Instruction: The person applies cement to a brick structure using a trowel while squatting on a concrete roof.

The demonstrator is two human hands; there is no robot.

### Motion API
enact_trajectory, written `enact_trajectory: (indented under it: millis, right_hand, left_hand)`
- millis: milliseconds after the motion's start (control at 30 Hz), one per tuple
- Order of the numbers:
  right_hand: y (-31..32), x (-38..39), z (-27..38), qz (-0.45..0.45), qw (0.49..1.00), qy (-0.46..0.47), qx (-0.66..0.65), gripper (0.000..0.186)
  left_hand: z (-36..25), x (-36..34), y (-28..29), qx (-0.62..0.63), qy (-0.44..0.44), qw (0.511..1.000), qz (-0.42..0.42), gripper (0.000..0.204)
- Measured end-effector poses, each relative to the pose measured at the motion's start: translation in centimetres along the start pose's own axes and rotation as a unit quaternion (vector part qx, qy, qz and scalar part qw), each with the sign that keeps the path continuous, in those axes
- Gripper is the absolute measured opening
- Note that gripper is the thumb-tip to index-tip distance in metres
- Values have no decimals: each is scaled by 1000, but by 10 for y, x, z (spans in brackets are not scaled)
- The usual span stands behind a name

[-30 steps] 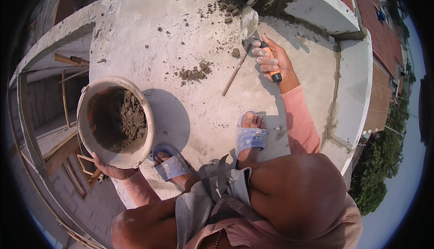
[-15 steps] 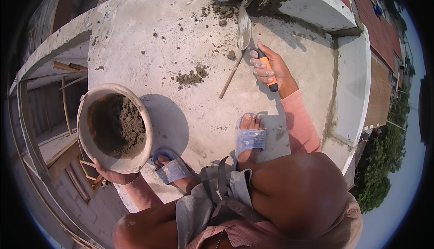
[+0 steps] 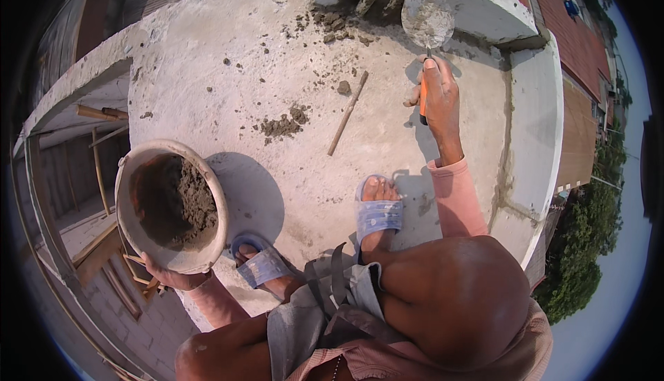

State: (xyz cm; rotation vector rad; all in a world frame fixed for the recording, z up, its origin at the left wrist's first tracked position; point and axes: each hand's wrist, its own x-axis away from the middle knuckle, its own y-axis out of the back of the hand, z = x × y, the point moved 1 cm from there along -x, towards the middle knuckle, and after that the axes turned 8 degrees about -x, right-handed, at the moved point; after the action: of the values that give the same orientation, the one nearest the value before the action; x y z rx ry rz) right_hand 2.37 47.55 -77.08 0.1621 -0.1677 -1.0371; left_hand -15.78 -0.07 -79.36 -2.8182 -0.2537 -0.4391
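My right hand (image 3: 443, 97) grips the orange-and-black handle of a trowel (image 3: 427, 13). Its blade, smeared with grey mortar, points away from me at the far block corner. My left hand (image 3: 176, 276) is closed on the near lower side of a pale bucket (image 3: 223, 208), tilting it toward me; some of its fingers are hidden under the bucket. A heap of wet mortar (image 3: 196, 197) clings to the bucket's right inner side. Dark mortar (image 3: 384, 0) also coats the corner between the white blocks (image 3: 487, 4).
A short stick (image 3: 348, 113) lies on the concrete slab (image 3: 207, 28), near crumbled mortar (image 3: 282, 125). The slab's left edge drops to a lower space with timber pieces (image 3: 104, 112). A low block wall (image 3: 529, 132) runs along the right. My sandalled feet (image 3: 380, 211) stand close by.
My right hand has turned and moved up and slightly right, taking the trowel blade off the stick's end toward the block corner. My left hand still holds the bucket.
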Motion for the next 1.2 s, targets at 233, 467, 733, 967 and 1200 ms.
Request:
enact_trajectory:
  millis: [233, 467, 733, 967, 1200]
  right_hand:
    - [-4, -43, -68, -13, 990, -75, 122, 55]
    - [-15, -40, -100, 2, 983, -84, 161, 52]
    - [5, -33, -98, -6, 982, -110, 152, 50]
    - [22, -6, -84, -7, 989, -107, 104, 44]
    - [-1, -24, -76, 31, 994, -99, 20, 47]
  left_hand:
    - [7, -5, 3, -4, 0, 1000, 6, 60]
    - [2, -4, 16, 20, -21, 999, 26, 49]
    - [5, -4, 16, 74, -11, 992, 106, 50]
    - [2, -2, 6, 61, -3, 996, 58, 55]
    - [0, -3, 5, 39, 30, 998, 48, 60]
